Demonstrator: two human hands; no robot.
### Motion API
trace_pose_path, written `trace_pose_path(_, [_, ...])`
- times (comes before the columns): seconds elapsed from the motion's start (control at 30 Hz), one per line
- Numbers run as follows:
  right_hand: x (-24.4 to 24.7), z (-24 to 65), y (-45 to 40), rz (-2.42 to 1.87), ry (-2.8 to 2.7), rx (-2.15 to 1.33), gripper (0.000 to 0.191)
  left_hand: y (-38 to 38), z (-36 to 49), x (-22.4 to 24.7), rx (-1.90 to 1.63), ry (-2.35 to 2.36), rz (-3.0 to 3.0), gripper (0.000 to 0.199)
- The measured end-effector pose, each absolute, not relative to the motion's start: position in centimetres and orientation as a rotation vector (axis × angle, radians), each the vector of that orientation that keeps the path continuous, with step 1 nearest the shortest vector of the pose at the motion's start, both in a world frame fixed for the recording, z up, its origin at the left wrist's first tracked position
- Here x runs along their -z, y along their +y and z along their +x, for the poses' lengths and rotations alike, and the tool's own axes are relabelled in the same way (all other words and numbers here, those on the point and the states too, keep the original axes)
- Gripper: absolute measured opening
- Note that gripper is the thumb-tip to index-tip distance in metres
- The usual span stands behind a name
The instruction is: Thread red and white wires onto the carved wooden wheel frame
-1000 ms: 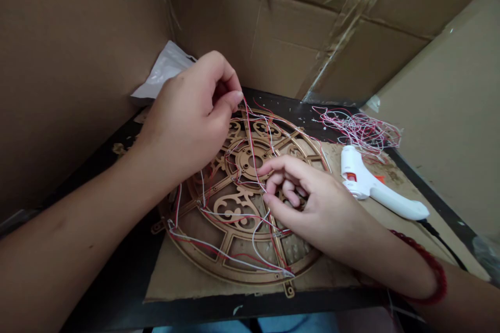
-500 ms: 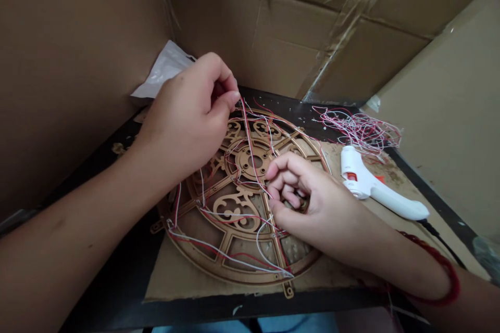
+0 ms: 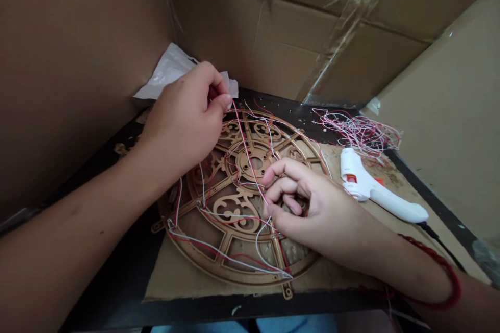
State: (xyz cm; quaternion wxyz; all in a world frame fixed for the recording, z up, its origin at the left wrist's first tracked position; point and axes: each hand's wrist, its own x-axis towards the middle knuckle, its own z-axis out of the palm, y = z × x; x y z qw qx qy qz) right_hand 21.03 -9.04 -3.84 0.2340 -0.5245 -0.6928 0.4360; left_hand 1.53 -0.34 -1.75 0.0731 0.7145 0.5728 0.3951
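Observation:
A red and white wire pair [image 3: 247, 145] runs taut in a slant between my two hands. My left hand [image 3: 191, 109], raised over the far left rim, pinches its upper end. Lower down, my right hand [image 3: 300, 192] has thumb and fingers closed on the same wires above the near right part of the frame. Beneath both hands lies a round gold openwork frame [image 3: 226, 245] with a ring-shaped hub, spokes and scrollwork. More red and white wires are strung along its rings and spokes; my hands and forearms hide parts of it.
A white glue gun [image 3: 375, 190] lies on the cardboard sheet [image 3: 187, 281] to the right, its dark cord trailing off. Behind it sits a tangle of red and white wire [image 3: 359, 132]. A white plastic bag [image 3: 167, 70] rests at the back left. Cardboard walls [image 3: 297, 36] enclose the table.
My left hand has shifted slightly left and down with the wire pair. The fingers of my right hand have closed in on the wires, thumb nearer the fingertips.

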Motion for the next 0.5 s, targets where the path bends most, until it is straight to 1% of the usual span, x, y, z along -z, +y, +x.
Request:
trace_pose_path(0.27, [3.90,21.50,-9.14,-1.431,-2.008,-1.150,0.037,-0.35,1.68,1.62,-1.122,1.764,2.112,0.005])
trace_pose_path(0.5, [4.35,21.50,-8.79,-1.437,-2.013,-1.089,0.033,-0.41,1.53,1.56,-1.156,1.765,2.123,0.004])
